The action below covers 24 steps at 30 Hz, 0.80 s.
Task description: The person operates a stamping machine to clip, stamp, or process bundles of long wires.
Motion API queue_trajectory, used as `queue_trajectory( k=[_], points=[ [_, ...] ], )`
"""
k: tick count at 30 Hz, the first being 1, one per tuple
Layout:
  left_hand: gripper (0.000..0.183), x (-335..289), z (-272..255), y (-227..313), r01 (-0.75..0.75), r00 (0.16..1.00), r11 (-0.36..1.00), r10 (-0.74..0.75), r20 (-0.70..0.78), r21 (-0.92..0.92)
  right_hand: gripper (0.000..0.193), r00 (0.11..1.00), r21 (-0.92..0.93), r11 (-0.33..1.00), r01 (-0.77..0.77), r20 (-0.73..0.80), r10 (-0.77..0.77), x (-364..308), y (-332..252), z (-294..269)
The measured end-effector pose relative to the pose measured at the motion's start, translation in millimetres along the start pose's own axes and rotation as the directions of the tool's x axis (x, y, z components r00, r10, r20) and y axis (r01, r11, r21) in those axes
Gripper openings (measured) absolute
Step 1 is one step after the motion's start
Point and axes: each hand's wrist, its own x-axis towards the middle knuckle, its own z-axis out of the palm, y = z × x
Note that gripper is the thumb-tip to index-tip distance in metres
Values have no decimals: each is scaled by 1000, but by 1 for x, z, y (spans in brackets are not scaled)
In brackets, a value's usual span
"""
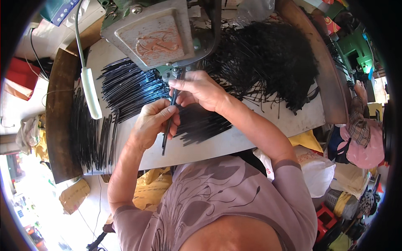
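Note:
My left hand (pixel 155 120) pinches a thin black strap (pixel 164 142) between thumb and fingers, its lower end hanging free toward me. Higher up, my right hand (pixel 200 90) grips the same strap close to its far end. That far end reaches the working head of a green machine (pixel 148 42) with a worn, red-marked cover plate; the exact contact is hidden. Left of my hands lies a neat layer of black straps (pixel 130 90). More straps (pixel 203 125) lie under and beside my right wrist.
A big tangled heap of black straps (pixel 272 58) covers the table's right side. A lit white lamp (pixel 91 94) hangs at left, above another row of straps (pixel 88 134). Raised brown rims (pixel 62 113) bound the pale table (pixel 289 121). Another person (pixel 362 138) sits far right.

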Motion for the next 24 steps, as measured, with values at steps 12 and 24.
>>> queue_trajectory(
  k=[12,24],
  points=[
    [22,38,16,-13,-218,953,942,148,-264,-256,20,958,385,885,261,-217,-189,11,-4,-40],
    [18,77,-13,-6,-316,936,827,190,-297,-465,18,937,379,873,309,-281,-210,15,-6,-33]
  ],
)
